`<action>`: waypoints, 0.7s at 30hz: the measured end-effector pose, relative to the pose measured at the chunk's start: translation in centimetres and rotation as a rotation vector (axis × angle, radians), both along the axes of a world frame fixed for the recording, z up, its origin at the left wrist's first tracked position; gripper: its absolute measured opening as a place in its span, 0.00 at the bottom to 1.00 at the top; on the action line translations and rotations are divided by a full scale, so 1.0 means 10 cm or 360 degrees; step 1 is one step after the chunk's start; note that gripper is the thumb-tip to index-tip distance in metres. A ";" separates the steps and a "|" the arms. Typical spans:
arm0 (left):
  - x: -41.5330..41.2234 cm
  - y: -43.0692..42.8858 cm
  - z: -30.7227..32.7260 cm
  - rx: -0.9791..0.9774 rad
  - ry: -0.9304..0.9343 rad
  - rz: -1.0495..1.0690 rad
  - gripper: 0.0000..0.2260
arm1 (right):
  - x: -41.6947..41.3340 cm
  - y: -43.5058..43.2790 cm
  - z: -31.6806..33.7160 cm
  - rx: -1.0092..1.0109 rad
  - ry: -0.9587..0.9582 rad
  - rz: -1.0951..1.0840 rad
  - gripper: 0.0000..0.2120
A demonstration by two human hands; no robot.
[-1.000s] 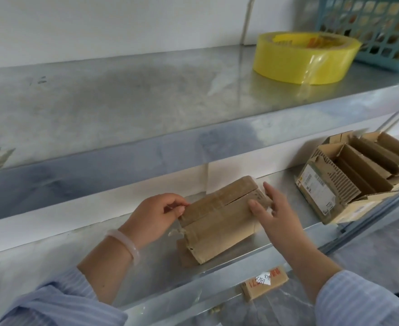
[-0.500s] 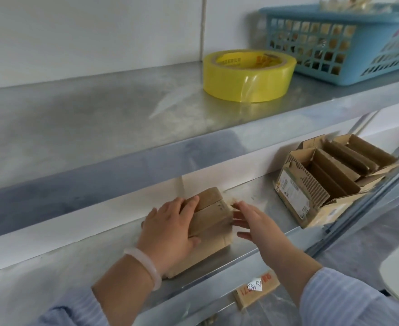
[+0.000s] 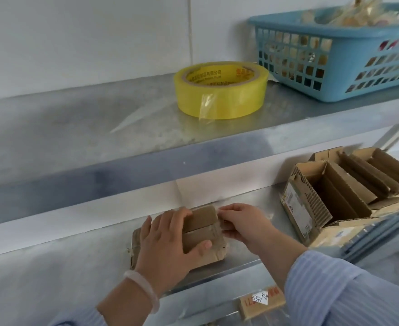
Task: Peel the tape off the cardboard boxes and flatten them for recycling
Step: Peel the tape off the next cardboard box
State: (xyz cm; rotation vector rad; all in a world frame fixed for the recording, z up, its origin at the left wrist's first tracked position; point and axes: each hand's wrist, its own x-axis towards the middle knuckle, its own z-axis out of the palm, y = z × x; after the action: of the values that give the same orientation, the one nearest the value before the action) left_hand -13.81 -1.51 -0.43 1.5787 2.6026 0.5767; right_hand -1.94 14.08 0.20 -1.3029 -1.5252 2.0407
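Small cardboard box (image 3: 203, 220): closed, lying on lower shelf (image 3: 52, 278).
Left hand (image 3: 167, 243): clasps the box from above, thumb on its front.
Right hand (image 3: 245, 225): fingers curled, pinching the box's right end.
Open cardboard boxes (image 3: 334, 196): right of the box, apart.
Yellow tape roll (image 3: 219, 97), blue basket (image 3: 358, 74): above the box.

Looks like a stockroom or packing area. Bare galvanised metal shelving (image 3: 76, 118) against a plain white wall (image 3: 76, 43). Yellow packing tape roll (image 3: 220, 90) and blue plastic basket (image 3: 334, 67) on the upper shelf. Opened cardboard boxes (image 3: 349, 184), one with a shipping label (image 3: 296, 208), on the lower shelf at right. Handwritten number tag (image 3: 260, 299) below.
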 end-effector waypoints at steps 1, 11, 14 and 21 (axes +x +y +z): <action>0.01 -0.01 -0.03 0.0039 0.0026 0.0007 0.29 | 0.02 0.01 -0.02 -0.0003 0.0020 0.0020 0.05; -0.01 -0.02 -0.08 0.0085 0.0076 0.0040 0.30 | 0.06 0.19 -0.13 0.1281 -0.0295 0.0597 0.05; 0.01 -0.02 -0.09 0.0064 0.0079 0.0049 0.29 | 0.08 0.23 -0.14 0.1654 -0.0353 0.0794 0.08; 0.00 0.00 -0.08 0.0072 0.0079 0.0076 0.28 | 0.05 0.27 -0.14 0.1935 -0.0405 0.0927 0.11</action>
State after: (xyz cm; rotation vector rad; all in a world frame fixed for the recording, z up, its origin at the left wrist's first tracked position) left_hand -13.82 -1.46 -1.27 1.5674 2.6887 0.6113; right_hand -1.39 16.75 -1.21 -0.6223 -2.7711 0.6905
